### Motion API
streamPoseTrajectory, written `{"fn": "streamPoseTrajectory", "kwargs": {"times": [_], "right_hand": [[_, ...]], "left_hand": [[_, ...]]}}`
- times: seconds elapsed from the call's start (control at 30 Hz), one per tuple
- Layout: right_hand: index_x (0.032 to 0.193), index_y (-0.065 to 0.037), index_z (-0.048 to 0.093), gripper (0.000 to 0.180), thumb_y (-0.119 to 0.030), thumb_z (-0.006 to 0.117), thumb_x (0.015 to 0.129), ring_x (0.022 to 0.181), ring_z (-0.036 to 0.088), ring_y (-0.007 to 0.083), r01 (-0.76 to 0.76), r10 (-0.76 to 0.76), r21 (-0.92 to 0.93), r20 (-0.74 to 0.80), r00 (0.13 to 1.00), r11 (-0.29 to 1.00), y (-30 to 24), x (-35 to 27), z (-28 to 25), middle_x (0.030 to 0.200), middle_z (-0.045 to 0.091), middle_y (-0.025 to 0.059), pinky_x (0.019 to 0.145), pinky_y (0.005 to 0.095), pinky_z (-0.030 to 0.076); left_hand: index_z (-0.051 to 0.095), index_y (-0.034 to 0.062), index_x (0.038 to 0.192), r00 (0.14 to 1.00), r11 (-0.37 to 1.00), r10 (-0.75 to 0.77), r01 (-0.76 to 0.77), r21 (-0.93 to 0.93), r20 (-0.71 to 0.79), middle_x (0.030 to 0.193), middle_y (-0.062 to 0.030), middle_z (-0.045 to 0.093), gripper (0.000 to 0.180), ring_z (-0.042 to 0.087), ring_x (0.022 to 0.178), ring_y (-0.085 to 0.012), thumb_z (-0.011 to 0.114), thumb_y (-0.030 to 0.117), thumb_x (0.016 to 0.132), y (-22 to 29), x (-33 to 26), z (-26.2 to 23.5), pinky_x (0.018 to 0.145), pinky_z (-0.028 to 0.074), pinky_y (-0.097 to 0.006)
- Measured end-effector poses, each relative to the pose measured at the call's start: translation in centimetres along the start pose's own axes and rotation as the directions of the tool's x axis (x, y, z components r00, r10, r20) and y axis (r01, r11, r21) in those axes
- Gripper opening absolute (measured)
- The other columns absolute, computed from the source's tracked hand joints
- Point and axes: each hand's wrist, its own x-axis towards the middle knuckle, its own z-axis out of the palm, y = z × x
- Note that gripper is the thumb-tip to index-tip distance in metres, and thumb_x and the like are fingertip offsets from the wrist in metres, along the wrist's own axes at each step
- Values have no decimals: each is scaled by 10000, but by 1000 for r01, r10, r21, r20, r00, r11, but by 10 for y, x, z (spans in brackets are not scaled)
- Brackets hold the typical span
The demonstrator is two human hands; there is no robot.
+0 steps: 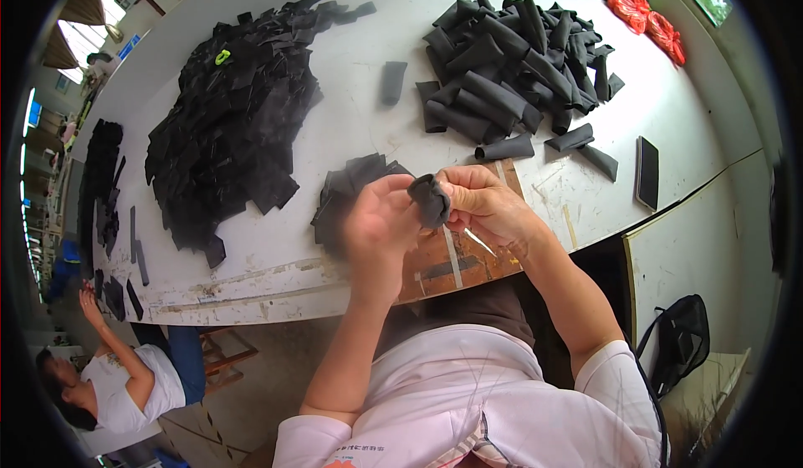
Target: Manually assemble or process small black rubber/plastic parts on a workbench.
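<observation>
In front of me, above the near edge of the table, my right hand (483,204) pinches a rolled piece of black fabric (431,201) between thumb and fingers. The piece is bunched like a short tube. My left hand (381,214) is at its left side with the fingers curved toward it; motion blur hides whether they grip it. A small pile of black fabric pieces (339,190) lies partly behind my left hand. Below my right hand shows a thin white pointed thing (479,241), its kind unclear, over a brown board (435,269) on the white table (360,75).
A wide heap of flat black pieces (238,108) spreads at left, with a neon-green bit (222,57) on it. Black fabric tubes (510,66) are heaped at right, near a phone (647,173). Red plastic bags (648,23) lie far right. Another person (125,376) sits at lower left.
</observation>
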Motion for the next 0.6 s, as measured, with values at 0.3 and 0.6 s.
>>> {"fn": "streamPoseTrajectory", "kwargs": {"times": [0.3, 0.6], "right_hand": [[740, -10, 519, 300, -297, 578, 805, 627, 533, 159, 448, -693, -881, 227, 684, 154, -23, -16, 36, 618, 488, 35, 505, 282, 393], [728, -61, 514, 307, -259, 713, 601, 661, 544, 237, 309, -416, -940, 340, 843, -143, -1, -13, 11, 687, 536, 56, 539, 333, 435]], "left_hand": [[578, -37, 939, 877, 865, 444, -473, 167, 183, 997, -95, 580, 141, 549, 897, -164, 547, 7, 809, 18, 5, 11, 810, 423, -279], [592, -5, 871, 960, 974, 224, -224, -22, 167, 918, -120, 613, 112, 547, 924, -219, 606, 55, 777, 2, 9, 3, 833, 416, -319]]}}
